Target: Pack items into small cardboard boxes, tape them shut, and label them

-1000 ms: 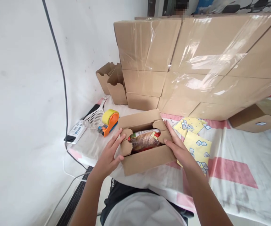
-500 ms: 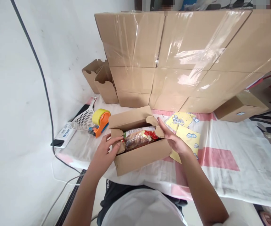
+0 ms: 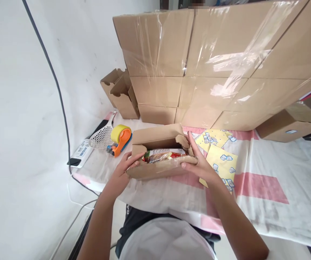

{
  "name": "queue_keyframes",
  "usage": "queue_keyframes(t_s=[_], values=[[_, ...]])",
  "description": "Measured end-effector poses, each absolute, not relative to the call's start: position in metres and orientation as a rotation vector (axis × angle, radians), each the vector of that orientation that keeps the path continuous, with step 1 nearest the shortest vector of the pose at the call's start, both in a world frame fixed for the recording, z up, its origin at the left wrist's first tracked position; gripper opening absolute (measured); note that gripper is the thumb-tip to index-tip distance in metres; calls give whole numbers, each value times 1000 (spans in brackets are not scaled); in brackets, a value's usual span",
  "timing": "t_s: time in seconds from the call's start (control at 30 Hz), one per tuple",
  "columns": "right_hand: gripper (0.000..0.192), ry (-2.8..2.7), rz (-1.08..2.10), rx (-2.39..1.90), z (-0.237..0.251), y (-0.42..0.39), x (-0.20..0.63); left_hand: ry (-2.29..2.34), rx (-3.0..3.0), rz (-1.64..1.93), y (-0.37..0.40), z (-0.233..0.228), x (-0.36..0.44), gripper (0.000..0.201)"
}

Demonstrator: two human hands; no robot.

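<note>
A small cardboard box [image 3: 157, 135] stands open on the table in front of me. Inside it lies a clear plastic food packet [image 3: 169, 156] with red, green and white print, partly hidden by the near flap. My left hand [image 3: 123, 171] grips the box's left end, fingertips over the rim and near flap. At the right end, my right hand [image 3: 201, 165] holds the box between thumb and fingers, the thumb on the near flap. The far long flap stands up.
Left of the box lie an orange tape dispenser with yellow tape [image 3: 121, 137], a white slotted skimmer [image 3: 103, 136] and a white-and-black packaged item [image 3: 81, 153]. Yellow patterned sheets [image 3: 220, 162] lie to the right. Behind stands a wall of taped cartons [image 3: 158, 90], flanked by smaller boxes [image 3: 124, 103].
The near flap has been lifted from its outward slant and now covers part of the packet. My right thumb has come onto that flap. The view has shifted slightly left.
</note>
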State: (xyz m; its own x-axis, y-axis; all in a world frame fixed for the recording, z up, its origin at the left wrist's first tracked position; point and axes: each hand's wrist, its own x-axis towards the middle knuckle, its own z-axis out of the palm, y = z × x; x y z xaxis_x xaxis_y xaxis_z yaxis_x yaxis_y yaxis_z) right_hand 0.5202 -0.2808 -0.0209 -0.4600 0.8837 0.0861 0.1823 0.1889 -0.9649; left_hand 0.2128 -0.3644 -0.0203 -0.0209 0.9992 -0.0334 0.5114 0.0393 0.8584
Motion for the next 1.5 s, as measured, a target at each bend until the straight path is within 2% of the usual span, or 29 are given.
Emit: queue_keyframes(t_s=[0.07, 0.17, 0.3, 0.43, 0.5, 0.63, 0.7, 0.77, 0.87, 1.03, 1.17, 1.3, 1.37, 1.5], values=[[95, -1684, 1343, -1059, -16, -278, 512, 1622, 1531, 907, -365, -21, 212, 50], [88, -1588, 1394, -1085, -11, -275, 509, 1636, 1478, 1000, -366, -23, 215, 58], [81, -1696, 1375, -1113, -10, -275, 518, 1597, 1446, 1095, -366, -26, 221, 68], [62, -1780, 1421, -1036, -18, -271, 526, 1579, 1529, 1106, -365, -26, 221, 74], [62, -1749, 1463, -1058, -20, -266, 525, 1552, 1544, 1102, -365, -26, 219, 76], [87, -1669, 1492, -1086, -16, -254, 514, 1565, 1570, 1092, -366, -30, 216, 79], [91, -1642, 1502, -1057, -16, -249, 510, 1586, 1585, 1100, -366, -33, 217, 81], [87, -1619, 1476, -1033, -18, -246, 508, 1623, 1556, 1146, -363, -35, 221, 84], [68, -1610, 1380, -993, -28, -248, 505, 1715, 1370, 1224, -356, -32, 229, 88], [64, -1483, 1267, -1003, -40, -255, 499, 1732, 1247, 1222, -345, -28, 238, 80], [38, -1625, 1093, -911, -37, -249, 503, 1788, 1364, 1213, -345, -27, 236, 77], [25, -1801, 997, -797, -32, -243, 512, 1933, 1771, 1135, -352, -17, 244, 47], [26, -1843, 992, -769, -33, -244, 516, 2018, 2032, 1009, -355, -10, 253, 41], [32, -1935, 939, -744, -36, -248, 519, 2055, 2268, 732, -358, -2, 268, 52]])
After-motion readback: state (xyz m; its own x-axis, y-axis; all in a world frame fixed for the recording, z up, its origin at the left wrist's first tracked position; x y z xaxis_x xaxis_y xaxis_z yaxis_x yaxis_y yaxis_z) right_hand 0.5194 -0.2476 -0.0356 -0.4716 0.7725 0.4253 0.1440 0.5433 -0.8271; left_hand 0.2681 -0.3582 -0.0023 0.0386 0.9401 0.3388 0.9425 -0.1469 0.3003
